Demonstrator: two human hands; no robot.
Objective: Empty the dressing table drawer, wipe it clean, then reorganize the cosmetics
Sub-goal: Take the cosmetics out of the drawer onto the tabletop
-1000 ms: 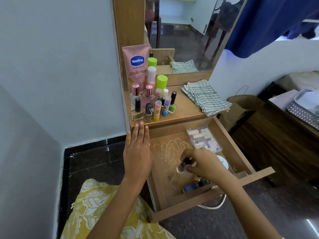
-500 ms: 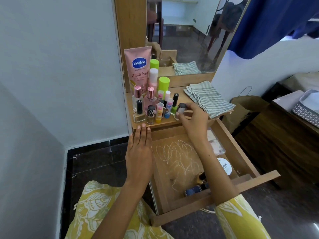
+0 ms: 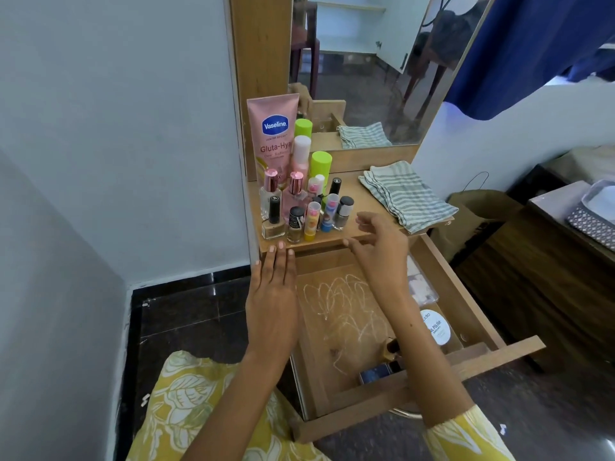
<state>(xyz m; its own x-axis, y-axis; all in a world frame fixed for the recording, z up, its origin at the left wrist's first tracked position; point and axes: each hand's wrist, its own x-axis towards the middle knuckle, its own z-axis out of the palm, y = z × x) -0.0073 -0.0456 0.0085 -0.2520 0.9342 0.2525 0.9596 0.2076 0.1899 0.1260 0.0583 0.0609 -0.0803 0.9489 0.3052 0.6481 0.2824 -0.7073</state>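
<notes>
Drawer [image 3: 462,314] of the dressing table stands pulled fully out, below and in front of the tabletop [image 3: 359,207]; its bare floor shows pale scribbled streaks [image 3: 346,307]. Emptying judged mostly done, not finished: a clear compartment box [image 3: 421,287], a round white-lidded jar [image 3: 436,327], a dark blue bottle [image 3: 376,374] and a small brown-capped bottle [image 3: 392,347] lie in the drawer. Wiping not yet started, judging by the streaks and the striped cloth [image 3: 406,194] lying folded on the tabletop, right side. Reorganizing not begun. Removed cosmetics cluster on the tabletop's left: Vaseline tube [image 3: 274,134] at the back, green-capped bottles, pink-capped bottles, lip balms, nail polishes. A grey nail polish bottle [image 3: 342,212] stands at the cluster's right edge, just beside the right hand. Right hand [image 3: 379,247] hovers over the tabletop's front edge, fingers spread and loosely bent, holding nothing. Left hand [image 3: 273,291] flat, fingers straight, fingertips at the tabletop's front edge. Hidden: the right forearm covers part of the drawer's right side, including part of the compartment box. Jar label only partly legible. Small labels in the cluster unreadable.
</notes>
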